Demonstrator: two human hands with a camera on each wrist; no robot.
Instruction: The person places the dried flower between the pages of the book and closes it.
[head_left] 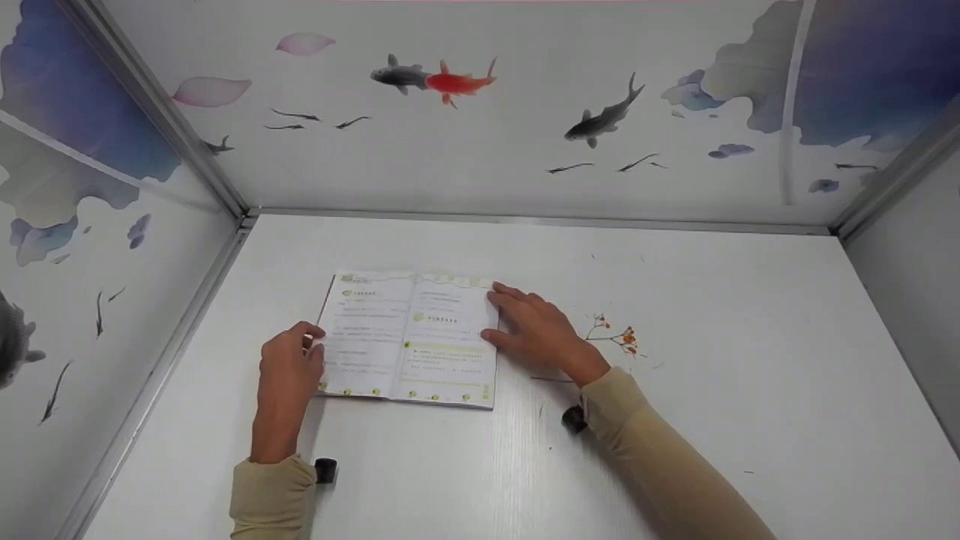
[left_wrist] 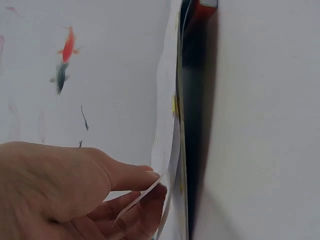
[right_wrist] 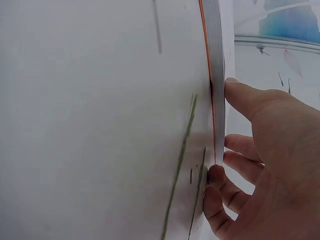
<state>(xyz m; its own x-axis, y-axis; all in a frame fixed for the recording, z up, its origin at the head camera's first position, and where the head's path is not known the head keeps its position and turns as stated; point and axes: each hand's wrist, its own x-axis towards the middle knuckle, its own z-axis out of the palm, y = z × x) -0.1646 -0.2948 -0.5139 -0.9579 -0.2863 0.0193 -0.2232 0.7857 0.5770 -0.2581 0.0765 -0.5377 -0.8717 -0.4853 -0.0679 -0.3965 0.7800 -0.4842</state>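
Note:
An open book (head_left: 367, 337) with printed text and small yellow-green drawings lies flat on the white table. At its left edge is my left hand (head_left: 289, 367). The left wrist view shows that thumb and fingers pinching a thin page (left_wrist: 136, 201), whose corner bends up between them. My right hand (head_left: 544, 330) rests at the book's right edge, thumb tip on the right page and fingers extended toward the upper corner. In the right wrist view, several fingertips touch the page while others reach down beside the book's orange-edged cover (right_wrist: 212, 100).
Right of the book, partly behind my right wrist, lies a thin twig with orange berries (head_left: 628, 340). Green stems (right_wrist: 180, 167) lie close to the book. Small dark bits dot the table (head_left: 712, 390). Walls with painted fish (head_left: 604, 116) enclose its back and sides.

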